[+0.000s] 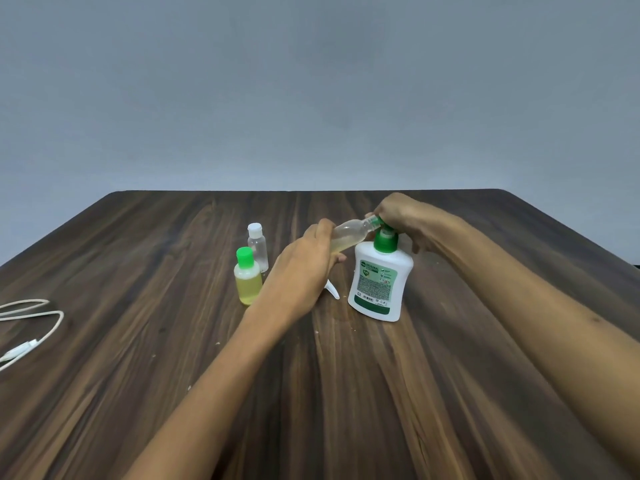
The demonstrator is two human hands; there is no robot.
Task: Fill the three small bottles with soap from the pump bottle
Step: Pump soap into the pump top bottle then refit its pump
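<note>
The left hand [304,268] gripped a tilted small bottle [349,233], its mouth at the pump bottle [379,282] spout, ten o'clock of the pump; the right hand [398,216], fingers curled, pressed the pump; slow strokes and a steady mouth would serve best.

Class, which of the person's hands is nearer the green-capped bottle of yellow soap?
Left. The left hand is just right of the green-capped bottle, holding a tilted bottle; the right hand is farther right, atop the pump bottle.

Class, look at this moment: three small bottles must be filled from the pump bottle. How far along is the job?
Done: the green-capped bottle stands closed, full of yellow soap. In hand: the left hand holds a tilted clear bottle, partly filled, at the nozzle of the pump bottle, while the right hand presses the pump. Left: the white-capped bottle looks empty and capped.
</note>
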